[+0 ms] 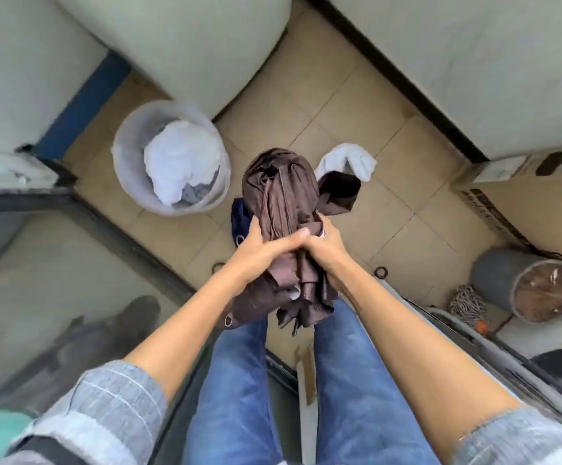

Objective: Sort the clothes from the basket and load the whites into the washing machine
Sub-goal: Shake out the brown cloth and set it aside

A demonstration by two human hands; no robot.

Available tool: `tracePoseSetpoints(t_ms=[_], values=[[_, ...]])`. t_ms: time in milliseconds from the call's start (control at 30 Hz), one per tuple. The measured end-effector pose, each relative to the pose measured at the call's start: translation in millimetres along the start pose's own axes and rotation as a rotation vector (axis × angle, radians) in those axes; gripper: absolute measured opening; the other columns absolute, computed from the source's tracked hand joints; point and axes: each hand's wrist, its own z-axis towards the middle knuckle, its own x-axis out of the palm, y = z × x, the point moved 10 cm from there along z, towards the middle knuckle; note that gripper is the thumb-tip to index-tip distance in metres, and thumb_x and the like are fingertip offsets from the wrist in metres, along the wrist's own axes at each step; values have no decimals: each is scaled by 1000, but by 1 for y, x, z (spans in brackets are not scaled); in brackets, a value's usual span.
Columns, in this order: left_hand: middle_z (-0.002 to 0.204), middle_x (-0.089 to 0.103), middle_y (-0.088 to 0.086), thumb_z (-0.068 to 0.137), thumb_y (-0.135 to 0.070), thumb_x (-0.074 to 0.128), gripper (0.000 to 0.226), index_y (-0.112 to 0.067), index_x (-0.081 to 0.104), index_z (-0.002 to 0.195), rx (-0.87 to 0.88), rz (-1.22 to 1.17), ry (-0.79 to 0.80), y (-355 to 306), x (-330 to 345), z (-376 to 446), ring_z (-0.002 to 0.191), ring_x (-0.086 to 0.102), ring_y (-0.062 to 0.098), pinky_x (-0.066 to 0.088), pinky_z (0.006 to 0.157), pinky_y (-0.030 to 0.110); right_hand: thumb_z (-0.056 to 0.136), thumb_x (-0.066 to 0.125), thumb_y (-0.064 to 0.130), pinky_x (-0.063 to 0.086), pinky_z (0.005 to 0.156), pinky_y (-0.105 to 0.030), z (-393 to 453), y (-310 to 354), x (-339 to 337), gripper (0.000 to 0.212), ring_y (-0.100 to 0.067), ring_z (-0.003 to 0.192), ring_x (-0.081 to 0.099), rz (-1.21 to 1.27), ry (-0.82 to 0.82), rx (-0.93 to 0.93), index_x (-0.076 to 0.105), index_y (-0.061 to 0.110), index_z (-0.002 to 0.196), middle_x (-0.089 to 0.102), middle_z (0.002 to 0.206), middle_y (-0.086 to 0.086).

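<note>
Both hands hold a bunched brown garment (279,193) in front of my legs, above the tiled floor. My left hand (262,246) grips its left side with the thumb across the cloth; my right hand (326,250) grips its right side. A white plastic basket (122,169) stands on the floor to the left, with white clothes (179,159) and a bit of grey cloth inside. A white garment (346,162) lies on the floor beyond the brown one, and a dark blue garment (241,213) lies under my left hand. The washing machine (541,350) shows at the lower right edge.
A large white tank (205,45) stands behind the basket. White walls (474,62) close in the tiled floor (356,105). A grey bucket (527,283) and a mop head (467,303) sit at the right. A dark sill (122,236) runs along the left.
</note>
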Motion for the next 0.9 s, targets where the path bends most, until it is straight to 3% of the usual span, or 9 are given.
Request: tracePoseSetpoints(t_ms=[167, 300, 367, 433, 567, 667, 733, 800, 900], values=[[133, 69, -8, 63, -75, 86, 107, -22, 48, 147, -66, -301, -55, 78, -25, 75, 117, 69, 9, 52, 108, 38, 62, 81, 0, 61, 72, -23, 74, -53, 45, 63, -10, 92, 77, -114, 73, 13, 69, 29, 116, 81, 100, 6], [121, 76, -13, 74, -61, 86, 51, -42, 72, 119, 42, -364, -64, 126, -38, 144, 113, 71, 6, 55, 91, 15, 72, 83, -11, 61, 87, -25, 131, -100, 78, 66, -12, 102, 76, -120, 56, -28, 66, 20, 128, 79, 110, 3], [117, 73, -26, 69, -68, 86, 55, -50, 65, 116, 13, -381, -80, 159, -50, 180, 106, 69, -8, 50, 81, 3, 71, 85, -5, 61, 91, -29, 163, -126, 96, 70, -12, 104, 76, -118, 80, -20, 65, 25, 130, 79, 112, 5], [119, 72, -24, 62, -74, 86, 71, -49, 56, 122, -13, -397, -98, 190, -58, 214, 102, 67, -13, 49, 76, 1, 69, 86, -2, 62, 91, -32, 195, -148, 107, 71, -15, 104, 76, -130, 83, -17, 65, 26, 131, 79, 113, 5], [125, 63, -27, 65, -73, 85, 93, -42, 44, 143, 7, -399, -96, 245, -57, 280, 109, 64, -12, 49, 88, 9, 69, 90, -1, 61, 95, -34, 259, -192, 122, 75, -13, 106, 74, -278, 78, -45, 63, 27, 133, 78, 116, 6], [153, 52, -8, 93, -50, 73, 73, -39, 35, 153, -33, -301, -210, 281, -64, 322, 138, 52, 12, 42, 112, 31, 65, 99, 21, 55, 107, -45, 300, -209, 135, 83, -11, 114, 70, -454, 166, -50, 58, 37, 136, 72, 127, 9], [166, 33, 6, 103, -39, 60, 79, -28, 14, 166, -128, -65, -389, 308, -80, 333, 149, 39, 27, 34, 121, 46, 53, 103, 50, 47, 116, -47, 321, -224, 143, 118, -16, 130, 62, -613, 257, -10, 41, 34, 153, 62, 145, 8], [164, 33, 10, 106, -35, 51, 75, -26, 8, 167, -157, 174, -564, 316, -94, 318, 145, 42, 34, 37, 116, 55, 45, 92, 79, 38, 123, -49, 327, -229, 142, 154, -20, 148, 45, -795, 247, 46, 8, 34, 166, 41, 164, 6], [166, 33, 5, 110, -32, 42, 61, -30, 17, 166, 25, 225, -572, 313, -81, 295, 145, 43, 29, 41, 113, 55, 61, 63, 99, 34, 122, -56, 314, -209, 147, 142, -25, 159, 24, -1054, 107, -224, -12, 38, 165, 4, 176, 3]])
